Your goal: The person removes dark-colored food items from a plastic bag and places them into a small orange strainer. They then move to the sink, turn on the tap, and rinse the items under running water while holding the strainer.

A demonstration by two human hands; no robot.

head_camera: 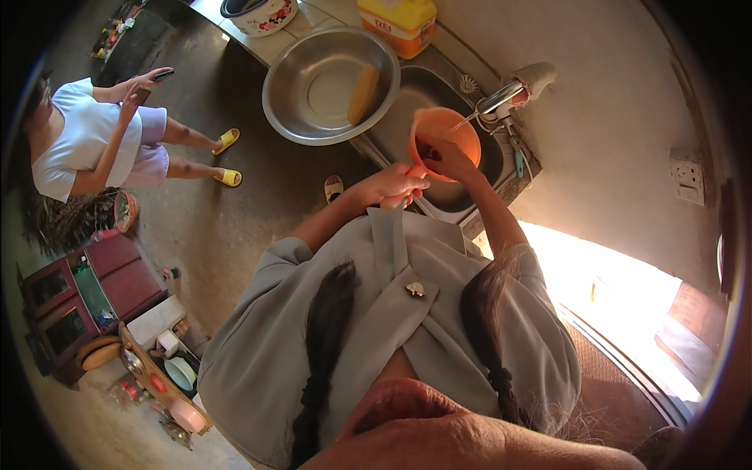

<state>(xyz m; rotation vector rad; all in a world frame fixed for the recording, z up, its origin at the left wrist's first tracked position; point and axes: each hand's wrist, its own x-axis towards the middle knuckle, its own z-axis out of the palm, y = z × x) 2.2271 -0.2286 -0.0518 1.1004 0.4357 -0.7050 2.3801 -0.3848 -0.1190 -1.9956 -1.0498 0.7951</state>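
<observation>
My left hand (399, 185) is closed around the handle of an orange plastic ladle (473, 141), which is held over the sink (411, 94). Into the ladle reaches my right hand (451, 160), its fingertips bent down among small dark-red pieces (430, 151). Whether those fingers grip any of the pieces cannot be made out. A thin stream of water falls into the ladle from a metal faucet (499, 98) with cloth wrapped on its base. Left of the ladle, a wide steel basin (294, 88) rests partly over the sink's edge and holds a long yellowish object (363, 94).
A yellow-and-orange jug (399, 26) and a floral-patterned pot (264, 17) stand on the tiled counter behind the basin. At the left, a person (97, 141) holds up phones. A wall socket (687, 176) is on the right, above a bright opening. Cabinets (97, 294) stand lower left.
</observation>
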